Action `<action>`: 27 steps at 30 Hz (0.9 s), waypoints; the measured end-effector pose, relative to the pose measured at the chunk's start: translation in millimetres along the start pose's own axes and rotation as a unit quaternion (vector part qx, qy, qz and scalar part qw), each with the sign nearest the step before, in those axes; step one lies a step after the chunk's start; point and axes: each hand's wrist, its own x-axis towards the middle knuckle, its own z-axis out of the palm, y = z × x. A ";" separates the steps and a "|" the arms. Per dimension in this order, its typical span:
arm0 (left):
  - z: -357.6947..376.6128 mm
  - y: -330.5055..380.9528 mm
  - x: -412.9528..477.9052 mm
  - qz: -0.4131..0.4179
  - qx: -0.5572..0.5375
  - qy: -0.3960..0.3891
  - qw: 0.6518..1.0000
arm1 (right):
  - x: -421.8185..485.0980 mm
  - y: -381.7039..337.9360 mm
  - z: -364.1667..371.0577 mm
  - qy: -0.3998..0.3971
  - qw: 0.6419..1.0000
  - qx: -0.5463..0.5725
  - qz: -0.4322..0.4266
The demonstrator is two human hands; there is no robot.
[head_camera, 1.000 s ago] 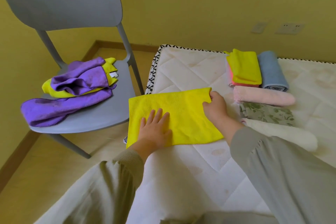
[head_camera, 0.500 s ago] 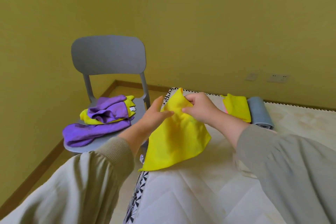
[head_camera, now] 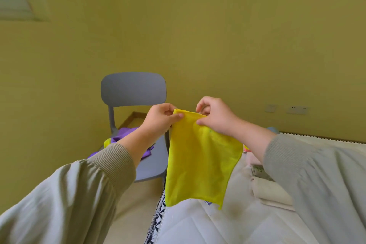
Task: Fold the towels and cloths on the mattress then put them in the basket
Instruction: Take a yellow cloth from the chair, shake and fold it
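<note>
I count one yellow cloth (head_camera: 200,156), two hands (a left hand (head_camera: 160,119) and a right hand (head_camera: 215,117)), one grey chair (head_camera: 132,89), one mattress (head_camera: 198,228) and two wall plates (head_camera: 298,109). The purple cloths (head_camera: 122,134) are too hidden to count.

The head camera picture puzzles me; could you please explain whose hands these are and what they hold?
There is no machine here: a person wears a camera on the head, looking forward and down at their own hands. The fingers of the left hand and the right hand pinch the top edge of a yellow cloth, which hangs above the mattress. To the right on the mattress lie folded towels, partly hidden by a sleeve. Beside it stands a grey chair with purple cloths on its seat. No basket is in view.
</note>
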 end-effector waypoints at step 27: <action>-40.8 50.0 -34.9 0.122 0.179 0.106 0.970 | -34.0 -14.1 -52.6 -0.071 0.984 -0.151 0.056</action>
